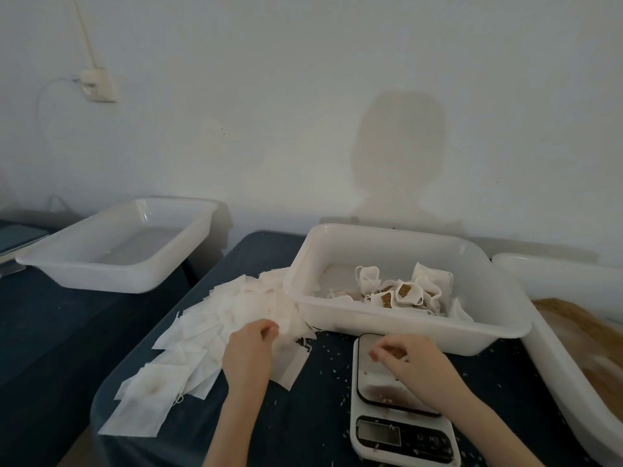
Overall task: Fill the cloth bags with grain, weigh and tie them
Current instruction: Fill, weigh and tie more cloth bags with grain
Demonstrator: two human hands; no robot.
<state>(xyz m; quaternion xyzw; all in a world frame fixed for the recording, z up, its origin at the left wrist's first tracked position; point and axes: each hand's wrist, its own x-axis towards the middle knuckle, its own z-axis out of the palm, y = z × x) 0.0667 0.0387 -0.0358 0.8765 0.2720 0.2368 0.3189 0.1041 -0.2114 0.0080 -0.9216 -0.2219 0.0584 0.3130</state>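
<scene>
Dark blue table (303, 416) | left hand (249, 348) pinching empty bags (215, 332) just ahead | right hand (408, 358) curled over scale (401, 409), grip unclear

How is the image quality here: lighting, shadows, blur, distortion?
Head view: dim, flat, bluish light; a soft head-and-shoulders shadow falls on the wall. Wide-angle bending curves the table edges and the right bin. The scale display is unreadable, and its platform shows a faint sheen. Both hands, left and right, look slightly soft; the empty bags lose detail.
</scene>
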